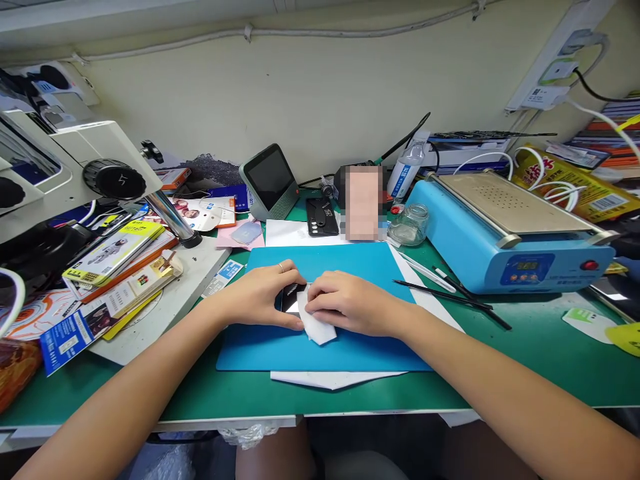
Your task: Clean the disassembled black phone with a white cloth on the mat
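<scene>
A dark, glossy, phone-like device (290,299) lies on the blue mat (240,350), mostly covered by my hands and a white wipe. My left hand (260,297), with a ring on one finger, grips the device from its left side, thumb at the near edge and fingers at the far edge. Bunched fingers of my right hand (353,303) hold the folded white wipe (321,331) against the device's top surface. One end of the wipe hangs toward me over the mat.
Right of the mat are black tweezers-like tools (450,291) and a blue heating-plate machine (500,240). Behind it stand a glass jar (410,225), a plastic bottle (407,170), a black phone case (323,217) and a display (270,180). A microscope stand (175,213) and boxes (117,253) occupy the left.
</scene>
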`<state>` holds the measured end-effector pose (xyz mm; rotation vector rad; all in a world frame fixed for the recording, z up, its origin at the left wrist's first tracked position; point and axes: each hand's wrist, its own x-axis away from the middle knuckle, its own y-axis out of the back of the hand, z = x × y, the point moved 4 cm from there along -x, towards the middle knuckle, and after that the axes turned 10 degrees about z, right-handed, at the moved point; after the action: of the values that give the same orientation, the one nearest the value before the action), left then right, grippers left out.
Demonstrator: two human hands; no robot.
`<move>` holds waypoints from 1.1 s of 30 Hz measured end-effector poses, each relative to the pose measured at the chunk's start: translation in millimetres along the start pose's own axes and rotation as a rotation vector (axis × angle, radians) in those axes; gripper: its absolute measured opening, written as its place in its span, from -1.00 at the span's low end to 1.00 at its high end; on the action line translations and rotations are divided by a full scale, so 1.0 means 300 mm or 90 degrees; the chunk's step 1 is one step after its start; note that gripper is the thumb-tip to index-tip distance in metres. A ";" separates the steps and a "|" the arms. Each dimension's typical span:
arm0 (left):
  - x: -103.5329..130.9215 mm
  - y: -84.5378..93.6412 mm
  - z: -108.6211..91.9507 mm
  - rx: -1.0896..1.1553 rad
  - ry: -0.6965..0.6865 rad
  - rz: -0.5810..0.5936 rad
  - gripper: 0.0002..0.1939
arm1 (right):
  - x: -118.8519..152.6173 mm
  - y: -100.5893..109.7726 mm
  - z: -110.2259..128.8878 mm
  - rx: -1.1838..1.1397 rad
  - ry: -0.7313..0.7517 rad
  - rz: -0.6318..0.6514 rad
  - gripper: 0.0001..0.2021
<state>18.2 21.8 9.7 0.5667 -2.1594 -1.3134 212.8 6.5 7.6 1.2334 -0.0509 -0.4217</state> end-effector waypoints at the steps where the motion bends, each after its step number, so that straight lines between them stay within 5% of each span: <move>1: 0.000 0.000 0.000 0.001 0.001 0.001 -0.37 | -0.001 0.001 0.000 -0.001 0.001 0.002 -0.85; 6: 0.002 0.003 -0.002 0.004 0.001 0.003 -0.33 | 0.017 0.022 -0.020 0.001 -0.063 -0.022 -0.84; 11: 0.000 0.001 0.000 -0.002 0.001 0.001 -0.37 | 0.000 0.006 0.002 -0.027 -0.003 0.005 -0.85; 15: -0.001 -0.002 0.002 0.003 -0.003 0.002 -0.34 | 0.004 0.012 -0.016 -0.047 -0.062 -0.027 -0.84; 30: 0.001 0.002 -0.001 0.008 0.001 0.004 -0.33 | -0.003 0.020 0.011 -0.073 0.002 -0.002 -0.83; 33: 0.002 0.002 0.000 0.007 0.004 0.007 -0.31 | 0.003 0.030 -0.009 -0.054 -0.048 -0.013 -0.80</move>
<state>17.8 21.8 10.4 0.5614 -2.1633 -1.2920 217.0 11.0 14.7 1.1350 -0.0835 -0.4829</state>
